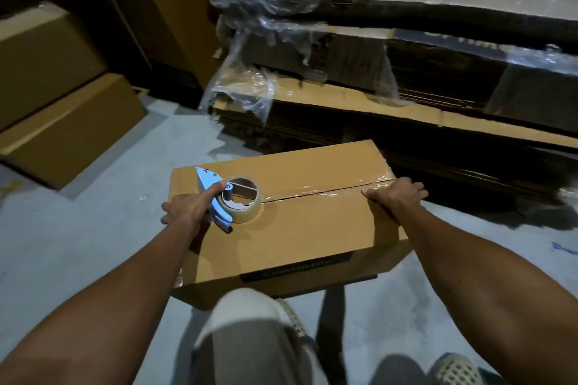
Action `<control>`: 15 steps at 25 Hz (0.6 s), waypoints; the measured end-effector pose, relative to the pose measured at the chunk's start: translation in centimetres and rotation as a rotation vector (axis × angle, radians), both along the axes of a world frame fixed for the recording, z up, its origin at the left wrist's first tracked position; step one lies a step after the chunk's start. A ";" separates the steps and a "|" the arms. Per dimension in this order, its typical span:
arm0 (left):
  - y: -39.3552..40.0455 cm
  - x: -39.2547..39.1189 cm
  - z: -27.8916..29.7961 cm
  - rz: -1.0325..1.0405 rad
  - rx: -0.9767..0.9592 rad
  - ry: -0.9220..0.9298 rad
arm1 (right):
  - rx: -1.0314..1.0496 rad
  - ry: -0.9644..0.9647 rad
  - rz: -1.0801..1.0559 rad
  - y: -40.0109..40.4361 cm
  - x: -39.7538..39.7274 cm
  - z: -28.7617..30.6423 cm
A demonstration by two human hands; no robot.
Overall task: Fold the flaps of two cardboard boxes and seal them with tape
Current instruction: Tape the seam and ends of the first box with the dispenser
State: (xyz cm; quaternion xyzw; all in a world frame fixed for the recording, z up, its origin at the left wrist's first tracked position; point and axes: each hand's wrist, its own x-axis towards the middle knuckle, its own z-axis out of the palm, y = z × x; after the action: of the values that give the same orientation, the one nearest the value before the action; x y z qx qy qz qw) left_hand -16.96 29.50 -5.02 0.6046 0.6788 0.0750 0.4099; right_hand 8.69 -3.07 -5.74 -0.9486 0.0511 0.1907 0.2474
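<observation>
Dim storeroom, pale grey concrete floor with scuffs and stains, tall stack of flattened cardboard sheets wrapped in torn clear plastic film at the back right, closed brown cartons piled at the left, dark upright boards behind them

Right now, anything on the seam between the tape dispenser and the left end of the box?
Nothing visible. The left hand grips the tape dispenser on the box; the untaped seam stretch beyond it looks bare. The right hand presses the taped end, behind the dispenser.
</observation>
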 end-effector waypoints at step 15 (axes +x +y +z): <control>6.9 -24.2 -12.8 0.590 -0.091 0.023 | -0.148 -0.099 0.586 31.3 -10.0 -4.6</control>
State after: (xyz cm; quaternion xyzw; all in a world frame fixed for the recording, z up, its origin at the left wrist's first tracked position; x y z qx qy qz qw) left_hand -41.14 36.38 -17.81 0.3629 0.8325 0.1537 0.3894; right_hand -1.33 28.26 -10.35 -0.9465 -0.2232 0.2032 0.1144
